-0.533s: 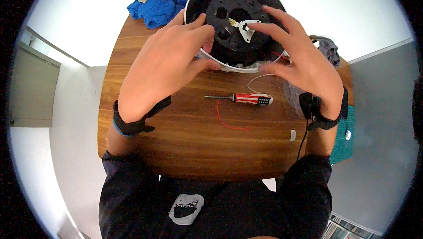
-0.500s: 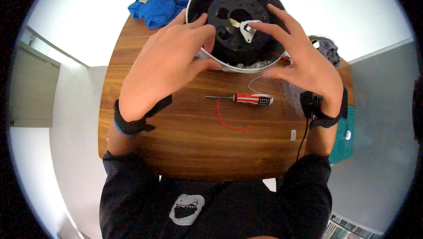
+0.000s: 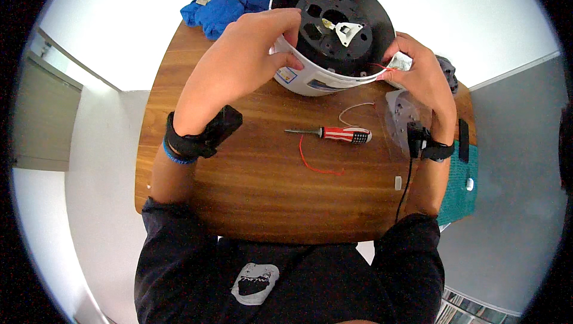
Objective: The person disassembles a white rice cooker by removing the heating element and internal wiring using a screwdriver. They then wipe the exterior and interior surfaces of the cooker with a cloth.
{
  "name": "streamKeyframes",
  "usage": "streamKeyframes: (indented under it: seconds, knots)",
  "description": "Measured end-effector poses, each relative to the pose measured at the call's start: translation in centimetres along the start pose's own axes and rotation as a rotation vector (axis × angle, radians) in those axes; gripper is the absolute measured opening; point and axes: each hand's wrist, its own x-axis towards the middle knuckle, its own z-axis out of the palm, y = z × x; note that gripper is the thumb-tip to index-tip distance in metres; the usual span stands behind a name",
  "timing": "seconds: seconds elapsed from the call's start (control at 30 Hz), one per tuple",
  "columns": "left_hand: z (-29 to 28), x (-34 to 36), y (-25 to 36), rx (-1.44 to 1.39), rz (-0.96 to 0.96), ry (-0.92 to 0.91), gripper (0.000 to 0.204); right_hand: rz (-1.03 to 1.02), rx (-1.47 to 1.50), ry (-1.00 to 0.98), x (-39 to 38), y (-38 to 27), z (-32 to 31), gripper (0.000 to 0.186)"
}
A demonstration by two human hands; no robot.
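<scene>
At the far side of the table (image 3: pixel 268 198), I hold the white tub (image 3: pixel 313 80), black inside: left hand (image 3: pixel 253 49) grasping its left rim, right hand (image 3: pixel 422 76) gripping its right; red-handled screwdriver (image 3: pixel 346 135) lies nearer.

Bright light — washed-out white wall (image 3: pixel 471 19), grainy dark shirt (image 3: pixel 331 282) — edges bowed toward a black fisheye rim.

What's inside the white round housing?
Inside the white round housing: a black perforated disc, with a white bracket on it. Whatever lies beneath the disc is covered; the left hand hides some inner wall.
</scene>
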Motion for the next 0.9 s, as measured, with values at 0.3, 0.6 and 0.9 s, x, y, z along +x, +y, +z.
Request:
streamKeyframes:
  seconds: [0.3, 0.6, 0.9]
  knots:
    - [-1.1, -0.1, 0.2, -0.161, -0.104, 0.075, 0.03, -0.004, 0.278, -0.014, 1.4, 1.1, 0.1, 0.037]
    - [-1.0, 0.3, -0.3, -0.237, -0.126, 0.071, 0.029, -0.04, 0.127, -0.052, 0.9, -0.1, 0.1, 0.074]
    - [-0.1, 0.5, -2.2, -0.154, -0.044, 0.171, 0.042, -0.304, -0.074, 0.141, 2.9, -2.5, 2.7, 0.07]
